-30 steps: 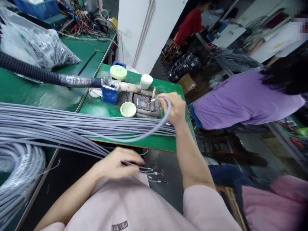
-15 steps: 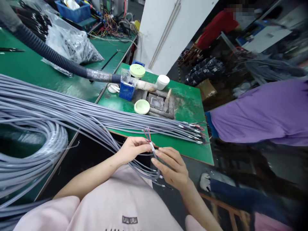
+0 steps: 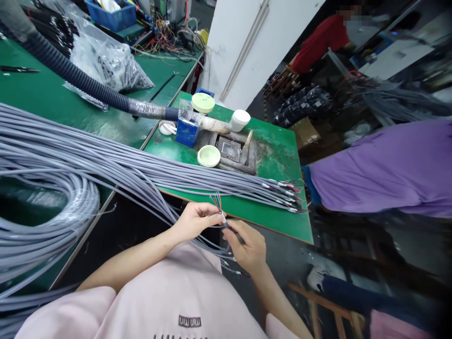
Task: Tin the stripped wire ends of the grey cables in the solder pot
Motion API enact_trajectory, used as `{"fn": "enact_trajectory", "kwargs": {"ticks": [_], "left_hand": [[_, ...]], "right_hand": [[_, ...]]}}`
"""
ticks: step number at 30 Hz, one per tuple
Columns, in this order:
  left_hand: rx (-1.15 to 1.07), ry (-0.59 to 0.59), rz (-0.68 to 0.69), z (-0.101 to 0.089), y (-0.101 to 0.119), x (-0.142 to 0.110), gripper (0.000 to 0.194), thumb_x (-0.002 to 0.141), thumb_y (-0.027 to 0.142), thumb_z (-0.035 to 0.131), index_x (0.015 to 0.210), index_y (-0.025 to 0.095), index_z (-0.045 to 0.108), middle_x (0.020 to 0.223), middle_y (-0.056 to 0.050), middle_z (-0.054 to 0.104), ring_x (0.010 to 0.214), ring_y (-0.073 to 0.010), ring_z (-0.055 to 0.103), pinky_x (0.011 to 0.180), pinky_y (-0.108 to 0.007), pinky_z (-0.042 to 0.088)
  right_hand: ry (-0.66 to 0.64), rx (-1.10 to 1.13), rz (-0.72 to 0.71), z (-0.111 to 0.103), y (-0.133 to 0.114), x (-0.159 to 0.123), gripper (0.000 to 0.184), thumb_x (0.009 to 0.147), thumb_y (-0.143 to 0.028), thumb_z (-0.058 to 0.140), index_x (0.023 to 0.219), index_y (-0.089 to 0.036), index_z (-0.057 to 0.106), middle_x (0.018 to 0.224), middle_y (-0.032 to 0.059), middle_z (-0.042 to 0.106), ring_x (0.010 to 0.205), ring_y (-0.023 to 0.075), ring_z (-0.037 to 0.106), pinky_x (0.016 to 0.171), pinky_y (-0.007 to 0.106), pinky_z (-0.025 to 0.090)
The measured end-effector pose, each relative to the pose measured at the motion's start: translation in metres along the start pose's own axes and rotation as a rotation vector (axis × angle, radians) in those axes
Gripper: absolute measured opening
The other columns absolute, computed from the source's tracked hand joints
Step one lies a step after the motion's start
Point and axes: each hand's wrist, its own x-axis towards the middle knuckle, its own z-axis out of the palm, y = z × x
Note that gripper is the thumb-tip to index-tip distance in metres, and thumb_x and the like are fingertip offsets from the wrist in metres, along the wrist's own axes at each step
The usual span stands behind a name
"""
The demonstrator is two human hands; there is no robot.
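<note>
Grey cable end [image 3: 223,220] being held: left hand [image 3: 196,221] fingers closed on it, right hand [image 3: 247,247] at 4 o'clock also pinching; coloured wires [image 3: 216,201] pointing 12 o'clock.

One left hand [image 3: 195,222] and one right hand [image 3: 247,248] sit at six o'clock, with one cable end [image 3: 223,220] between them. Two green tables [image 3: 278,174] [image 3: 45,106] stand at twelve and ten o'clock. At twelve o'clock are two pale green lids [image 3: 203,102], one white jar [image 3: 240,120] and one blue box [image 3: 186,133]. One black hose [image 3: 81,84] lies at ten o'clock, one plastic bag [image 3: 109,61] and one blue bin [image 3: 111,14] at eleven, and one big cable coil [image 3: 45,202] at nine. Two other people appear: one purple shirt [image 3: 383,167] at three o'clock, one red shirt [image 3: 323,44] at one.
</note>
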Motion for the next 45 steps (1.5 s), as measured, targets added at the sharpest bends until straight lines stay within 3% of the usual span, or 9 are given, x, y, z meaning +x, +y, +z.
{"fn": "enact_trajectory", "kwargs": {"ticks": [10,17,24,35,39,42,45], "left_hand": [[0.051,0.018,0.005,-0.002,-0.001,0.007,0.037,0.062,0.045,0.082,0.068,0.01,0.068,0.065,-0.003,0.069,0.061,-0.0113,0.062,0.067,-0.025,0.052],[0.063,0.065,0.044,0.002,0.0,0.009,0.037,0.058,0.043,0.084,0.058,0.012,0.063,0.055,-0.001,0.066,0.052,-0.0091,0.059,0.056,-0.021,0.049],[0.125,0.104,0.07,0.004,0.0,0.01,0.042,0.061,0.049,0.08,0.054,0.012,0.059,0.052,-0.001,0.063,0.047,-0.0074,0.053,0.05,-0.019,0.042],[0.159,0.109,0.108,-0.001,-0.003,0.008,0.038,0.066,0.043,0.078,0.054,0.013,0.059,0.053,-0.001,0.063,0.05,-0.0075,0.053,0.052,-0.019,0.041],[0.122,0.113,0.102,0.0,-0.004,0.009,0.043,0.065,0.05,0.077,0.052,0.013,0.06,0.052,-0.002,0.062,0.051,-0.0086,0.053,0.055,-0.021,0.043],[0.124,0.031,0.072,0.002,-0.006,0.009,0.05,0.069,0.059,0.07,0.053,0.013,0.061,0.055,-0.004,0.064,0.053,-0.0106,0.056,0.058,-0.023,0.046],[0.33,-0.175,0.096,0.002,-0.007,0.009,0.048,0.08,0.058,0.06,0.063,0.013,0.068,0.066,-0.006,0.069,0.062,-0.0132,0.06,0.064,-0.026,0.048]], "right_hand": [[-0.095,0.185,0.217,0.002,0.011,-0.003,0.019,0.091,-0.026,0.052,0.099,-0.022,0.069,0.057,-0.0038,0.065,0.049,0.0118,0.061,0.054,0.023,0.049],[-0.119,0.29,0.294,0.007,0.014,-0.005,0.02,0.09,-0.029,0.053,0.097,-0.02,0.07,0.056,-0.0029,0.065,0.048,0.0117,0.06,0.05,0.023,0.048],[-0.127,0.302,0.267,0.009,0.014,-0.004,0.018,0.09,-0.027,0.053,0.095,-0.021,0.07,0.056,-0.0034,0.064,0.048,0.0114,0.059,0.052,0.023,0.048],[-0.109,0.189,0.176,0.008,0.013,-0.001,0.015,0.09,-0.025,0.054,0.091,-0.021,0.068,0.06,-0.0013,0.067,0.053,0.0135,0.062,0.057,0.026,0.05],[-0.111,0.151,0.136,0.008,0.011,0.002,0.015,0.089,-0.024,0.053,0.09,-0.022,0.068,0.06,-0.0012,0.066,0.054,0.0139,0.061,0.057,0.026,0.049],[-0.101,0.122,0.109,0.005,0.01,-0.004,0.015,0.089,-0.025,0.053,0.089,-0.022,0.068,0.062,-0.0004,0.067,0.055,0.0147,0.061,0.056,0.027,0.048],[-0.068,0.102,0.186,-0.003,0.017,-0.026,0.015,0.088,-0.027,0.053,0.09,-0.023,0.067,0.068,0.0012,0.071,0.059,0.0163,0.065,0.06,0.028,0.052]]}}
